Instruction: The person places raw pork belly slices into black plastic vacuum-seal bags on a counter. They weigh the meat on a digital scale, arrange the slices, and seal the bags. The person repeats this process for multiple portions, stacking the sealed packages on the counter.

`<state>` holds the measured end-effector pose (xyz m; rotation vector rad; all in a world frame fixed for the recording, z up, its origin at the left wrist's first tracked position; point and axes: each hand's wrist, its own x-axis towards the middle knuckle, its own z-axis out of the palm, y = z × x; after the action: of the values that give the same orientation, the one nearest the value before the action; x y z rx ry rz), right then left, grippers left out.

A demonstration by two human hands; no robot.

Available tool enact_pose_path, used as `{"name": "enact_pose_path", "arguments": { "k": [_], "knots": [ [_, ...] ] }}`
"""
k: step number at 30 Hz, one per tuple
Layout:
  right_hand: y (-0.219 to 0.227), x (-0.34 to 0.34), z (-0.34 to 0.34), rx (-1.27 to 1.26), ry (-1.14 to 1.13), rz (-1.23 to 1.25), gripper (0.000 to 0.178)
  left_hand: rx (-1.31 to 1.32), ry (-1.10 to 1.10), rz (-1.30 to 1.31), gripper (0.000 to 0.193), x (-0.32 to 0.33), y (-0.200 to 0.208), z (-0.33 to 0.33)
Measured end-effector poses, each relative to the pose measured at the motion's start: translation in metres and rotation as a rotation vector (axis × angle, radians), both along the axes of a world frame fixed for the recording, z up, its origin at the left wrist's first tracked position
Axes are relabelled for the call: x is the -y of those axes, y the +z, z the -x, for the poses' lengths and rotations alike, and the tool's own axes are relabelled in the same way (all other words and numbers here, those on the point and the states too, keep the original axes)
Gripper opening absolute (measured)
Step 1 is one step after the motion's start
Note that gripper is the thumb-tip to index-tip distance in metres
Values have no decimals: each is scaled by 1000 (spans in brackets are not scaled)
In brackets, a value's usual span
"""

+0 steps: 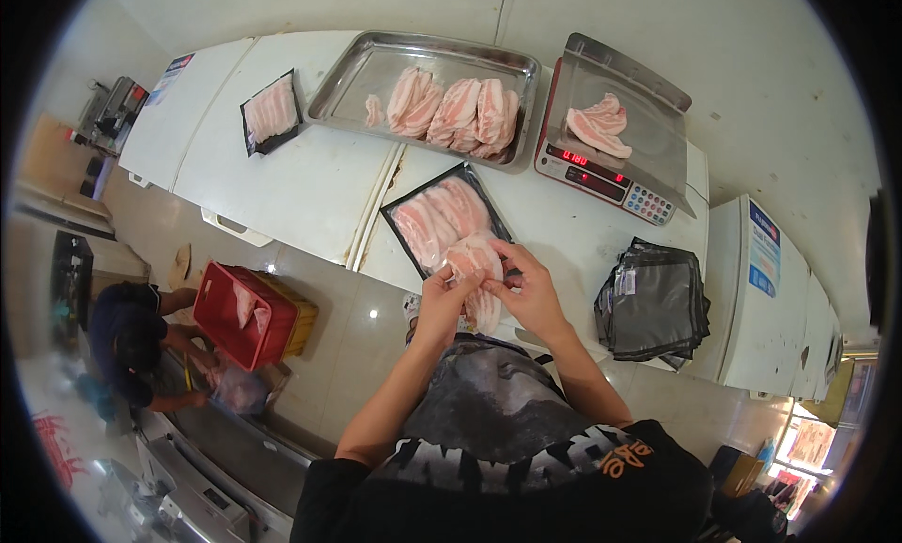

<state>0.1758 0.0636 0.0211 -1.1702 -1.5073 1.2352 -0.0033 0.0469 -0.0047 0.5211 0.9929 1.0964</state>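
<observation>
My left hand (443,301) and my right hand (528,292) pinch a few thin slices of raw pork belly (474,257) between thumbs and fingers. The pork hangs below my fingers. Just beyond it, a clear-fronted, black-edged vacuum bag (490,208) lies flat on the white freezer lid, with more pork belly slices (437,216) spread inside. The held slices overlap the bag's near end; whether they touch it I cannot tell. Further off to the right, a digital scale (587,178) carries a small pile of pork slices (599,127).
A steel tray (340,85) with several heaps of pork slices (467,116) stands at the back. Left of it lies another filled bag (272,112). Black bags (652,301) are stacked at right. Lower left, a co-worker (136,341) bends near a red crate (218,325).
</observation>
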Motion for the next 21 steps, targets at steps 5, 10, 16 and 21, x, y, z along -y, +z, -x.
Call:
{"name": "enact_pose_path", "arguments": {
  "k": [5,10,16,21],
  "knots": [
    [-15,6,4,-89,-77,63,55,38,89,5,24,-1,-8,-4],
    [-30,3,-6,-199,-32,224,32,-112,60,-177,40,1,-1,-6],
    [-36,1,-17,-461,4,576,25,-334,-89,-265,57,13,21,-11],
    [-27,1,-3,-553,-231,421,25,-1063,122,-834,48,12,27,-5]
  ]
}}
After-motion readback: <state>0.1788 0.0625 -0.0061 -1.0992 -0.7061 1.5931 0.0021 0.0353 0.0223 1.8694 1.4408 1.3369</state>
